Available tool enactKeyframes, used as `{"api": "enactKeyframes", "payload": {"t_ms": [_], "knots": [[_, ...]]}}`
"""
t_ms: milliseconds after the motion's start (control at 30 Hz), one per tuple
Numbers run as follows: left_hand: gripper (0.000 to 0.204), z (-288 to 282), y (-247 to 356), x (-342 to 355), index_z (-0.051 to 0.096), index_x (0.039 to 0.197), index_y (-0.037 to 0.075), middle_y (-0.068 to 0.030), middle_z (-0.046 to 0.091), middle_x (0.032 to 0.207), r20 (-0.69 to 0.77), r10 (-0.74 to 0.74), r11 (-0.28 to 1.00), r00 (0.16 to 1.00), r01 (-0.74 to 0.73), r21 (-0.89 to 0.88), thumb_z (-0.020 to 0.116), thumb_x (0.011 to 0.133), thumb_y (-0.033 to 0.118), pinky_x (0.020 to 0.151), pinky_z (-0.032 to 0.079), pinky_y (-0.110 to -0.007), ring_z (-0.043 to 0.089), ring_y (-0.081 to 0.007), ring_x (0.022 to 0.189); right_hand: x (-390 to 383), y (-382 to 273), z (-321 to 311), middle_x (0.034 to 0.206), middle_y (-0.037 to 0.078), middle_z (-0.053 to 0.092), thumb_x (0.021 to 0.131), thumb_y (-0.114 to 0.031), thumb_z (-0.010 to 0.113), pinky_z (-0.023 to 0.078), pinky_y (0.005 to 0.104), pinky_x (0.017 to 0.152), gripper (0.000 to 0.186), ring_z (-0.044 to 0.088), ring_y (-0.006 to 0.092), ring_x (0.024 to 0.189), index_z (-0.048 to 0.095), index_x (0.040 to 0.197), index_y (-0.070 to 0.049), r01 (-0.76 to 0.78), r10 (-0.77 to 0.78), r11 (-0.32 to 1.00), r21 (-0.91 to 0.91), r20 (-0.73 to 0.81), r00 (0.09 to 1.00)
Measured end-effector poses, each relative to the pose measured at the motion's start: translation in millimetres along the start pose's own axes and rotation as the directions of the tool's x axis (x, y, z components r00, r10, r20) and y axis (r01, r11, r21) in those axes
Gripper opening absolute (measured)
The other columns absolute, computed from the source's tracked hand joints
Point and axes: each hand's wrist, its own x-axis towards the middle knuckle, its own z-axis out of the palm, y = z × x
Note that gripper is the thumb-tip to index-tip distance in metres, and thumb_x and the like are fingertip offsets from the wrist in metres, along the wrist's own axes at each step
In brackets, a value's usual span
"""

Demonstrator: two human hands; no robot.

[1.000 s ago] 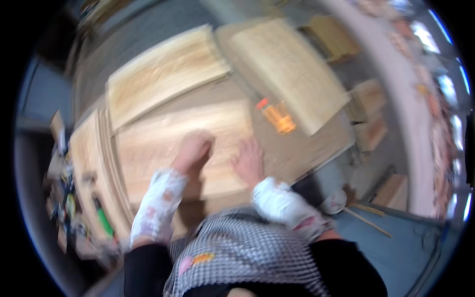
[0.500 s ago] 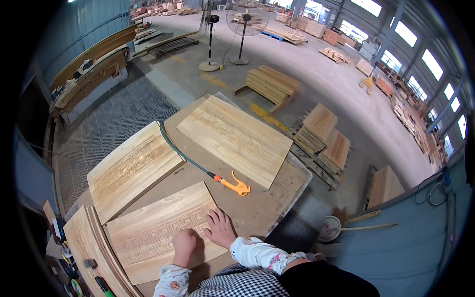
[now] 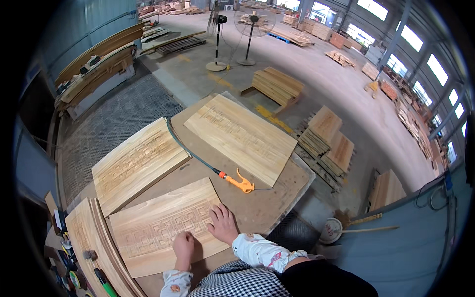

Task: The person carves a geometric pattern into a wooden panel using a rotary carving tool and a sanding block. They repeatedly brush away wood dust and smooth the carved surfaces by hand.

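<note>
Carved wooden panel point(image 3: 161, 225), lower left-centre, long axis rising rightward — fisted left hand point(image 3: 183, 247) nearer mid-length, flattened right hand point(image 3: 224, 225) at right end.

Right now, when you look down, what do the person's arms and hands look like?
The left hand and right hand are bare, with no gloves. The left sleeve shows white cloth with brownish patches. The right forearm's white sleeve cover has pinkish prints; above it is a plain black sleeve.
</note>
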Motion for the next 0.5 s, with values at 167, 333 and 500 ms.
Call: {"api": "enactKeyframes", "payload": {"t_ms": [167,333,500], "knots": [[0.018,-21.6,9.5,-92.0,0.071,0.092,0.001,-0.0101,0.072,0.083,0.378,-0.038,0.856,0.925,0.225,-0.466,0.072,0.093,0.020,0.070,0.053,-0.035,0.064,-0.0181,0.071,-0.1,-1.1,2.5,0.147,0.017,0.049,0.088,-0.036,0.068,0.035,0.0542,0.114,0.059,0.037,0.0400,0.143,0.056,0.136,-0.003,0.014,-0.014,1.000,-0.001,-0.015,1.000],[0.015,-61.3,7.2,-123.5,0.074,0.102,0.000,-0.0031,0.075,0.096,0.777,-0.109,0.531,0.620,0.697,-0.482,0.073,0.096,0.013,0.080,0.053,-0.025,0.066,-0.0099,0.086,-3.6,2.3,6.2,0.147,0.016,0.049,0.087,-0.036,0.068,0.035,0.0536,0.114,0.058,0.037,0.0397,0.143,0.057,0.135,-0.004,0.000,0.000,1.000,-0.027,-0.020,1.000],[0.032,-98.8,-8.3,-146.7,0.070,0.129,0.001,-0.0031,0.076,0.112,0.778,0.091,0.614,0.622,0.580,-0.536,0.070,0.099,0.013,0.096,0.051,-0.026,0.066,-0.0114,0.105,-0.8,-1.0,4.2,0.145,0.015,0.050,0.085,-0.034,0.068,0.037,0.0532,0.113,0.057,0.038,0.0391,0.142,0.058,0.133,-0.005,0.016,-0.017,0.999,-0.029,-0.027,1.000]]}}
